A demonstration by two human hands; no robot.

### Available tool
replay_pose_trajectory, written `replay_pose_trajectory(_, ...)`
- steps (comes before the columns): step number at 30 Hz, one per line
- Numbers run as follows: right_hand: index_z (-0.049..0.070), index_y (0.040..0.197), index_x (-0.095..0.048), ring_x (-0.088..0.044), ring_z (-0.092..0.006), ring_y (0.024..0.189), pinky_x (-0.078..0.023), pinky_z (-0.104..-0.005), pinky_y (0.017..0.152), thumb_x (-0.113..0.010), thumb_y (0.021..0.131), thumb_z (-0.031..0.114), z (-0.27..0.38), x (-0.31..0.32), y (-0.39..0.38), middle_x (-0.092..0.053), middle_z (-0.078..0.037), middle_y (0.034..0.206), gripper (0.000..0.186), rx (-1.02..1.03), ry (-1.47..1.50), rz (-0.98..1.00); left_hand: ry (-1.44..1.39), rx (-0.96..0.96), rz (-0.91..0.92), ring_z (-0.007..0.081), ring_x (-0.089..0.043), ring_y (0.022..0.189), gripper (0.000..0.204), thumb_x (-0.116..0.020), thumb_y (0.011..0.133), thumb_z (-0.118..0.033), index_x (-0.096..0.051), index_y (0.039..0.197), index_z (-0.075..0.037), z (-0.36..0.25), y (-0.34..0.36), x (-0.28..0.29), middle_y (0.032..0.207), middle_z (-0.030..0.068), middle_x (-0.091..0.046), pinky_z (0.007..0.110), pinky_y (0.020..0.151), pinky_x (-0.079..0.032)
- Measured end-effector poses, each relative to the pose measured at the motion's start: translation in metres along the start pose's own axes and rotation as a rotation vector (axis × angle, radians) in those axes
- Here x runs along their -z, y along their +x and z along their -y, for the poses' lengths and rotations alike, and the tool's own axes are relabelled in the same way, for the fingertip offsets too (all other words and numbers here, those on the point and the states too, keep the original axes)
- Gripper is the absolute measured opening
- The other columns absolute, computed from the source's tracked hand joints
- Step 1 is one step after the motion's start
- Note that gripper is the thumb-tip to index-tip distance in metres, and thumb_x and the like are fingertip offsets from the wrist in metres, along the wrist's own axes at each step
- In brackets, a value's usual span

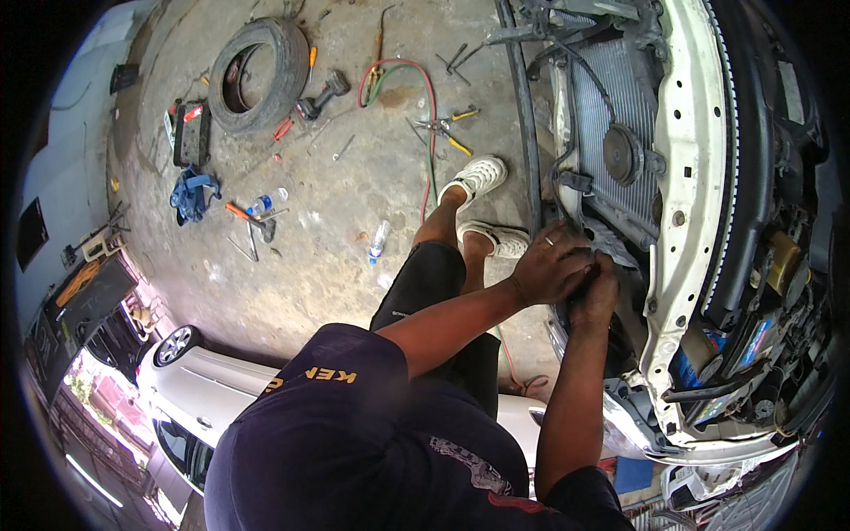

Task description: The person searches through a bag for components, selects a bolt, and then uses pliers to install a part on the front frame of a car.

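Observation:
Both hands meet at the stripped front end of a car, beside its pale metal front frame (pixel 677 212). My left hand (pixel 553 264), with a ring on one finger, is closed and bent downward. Touching it is my right hand (pixel 595 290), its fingers pinched together. Whatever lies between the fingers is hidden. Just beyond them sits a crumpled-looking silvery piece (pixel 611 245) among dark parts. Farther off, a round black horn (pixel 622 154) is fixed in front of the finned radiator (pixel 589 106). A black bar (pixel 522 115) runs along the car's left side.
On the concrete floor (pixel 328 186) lie a tyre (pixel 288 57), a cordless power tool (pixel 323 96), a hammer (pixel 251 218), yellow-handled pliers (pixel 456 143), a red hose (pixel 432 97) and plastic bottles (pixel 379 242). A white car (pixel 212 380) stands behind me. The engine bay's battery (pixel 744 354) is at right.

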State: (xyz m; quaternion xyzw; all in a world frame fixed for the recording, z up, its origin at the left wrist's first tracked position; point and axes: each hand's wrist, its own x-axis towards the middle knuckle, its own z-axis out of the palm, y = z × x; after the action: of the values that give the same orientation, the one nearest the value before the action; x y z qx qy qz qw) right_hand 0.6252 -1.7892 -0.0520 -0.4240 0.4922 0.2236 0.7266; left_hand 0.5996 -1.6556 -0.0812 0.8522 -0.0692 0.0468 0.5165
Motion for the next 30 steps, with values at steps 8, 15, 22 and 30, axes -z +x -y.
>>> replay_pose_trajectory(8,0.003,0.109,-0.064,-0.066,-0.0208,0.09,-0.055,-0.0352,0.083,-0.053,0.099,0.019,0.0,-0.01,-0.005,-0.067,-0.009,0.102,0.021,-0.019,-0.002,-0.034,0.016,-0.014,-0.022,0.0323,-0.06,0.12,0.024,-0.075,0.081,-0.02,-0.068,0.101,-0.01,0.001,-0.001,0.002,0.122,0.0127,-0.063,0.057,0.115,-0.036)
replay_pose_trajectory(15,0.002,0.113,-0.062,-0.066,-0.0227,0.096,-0.054,-0.0371,0.088,-0.051,0.102,0.021,-0.001,-0.01,-0.005,-0.067,-0.01,0.105,0.025,-0.03,0.011,-0.028,-0.017,-0.011,-0.052,0.0321,-0.06,0.118,0.023,-0.075,0.083,-0.021,-0.067,0.101,-0.01,-0.001,-0.001,0.002,0.121,0.0114,-0.064,0.057,0.115,-0.036)
replay_pose_trajectory(22,-0.003,0.126,-0.059,-0.066,-0.0255,0.108,-0.052,-0.039,0.096,-0.051,0.103,0.024,0.0,-0.012,-0.009,-0.066,-0.014,0.118,0.036,-0.041,0.042,0.044,0.004,-0.018,-0.079,0.0308,-0.06,0.119,0.021,-0.075,0.083,-0.02,-0.066,0.1,-0.011,0.0,-0.002,0.0,0.12,0.0109,-0.064,0.057,0.115,-0.036)
replay_pose_trajectory(30,-0.003,0.123,-0.061,-0.067,-0.0257,0.104,-0.053,-0.0384,0.094,-0.055,0.101,0.023,-0.006,-0.011,-0.007,-0.067,-0.014,0.115,0.034,0.095,-0.058,-0.05,-0.027,0.027,-0.086,0.03,-0.059,0.122,0.024,-0.076,0.08,-0.019,-0.067,0.102,-0.012,-0.004,0.0,0.001,0.122,0.0092,-0.064,0.057,0.116,-0.035)
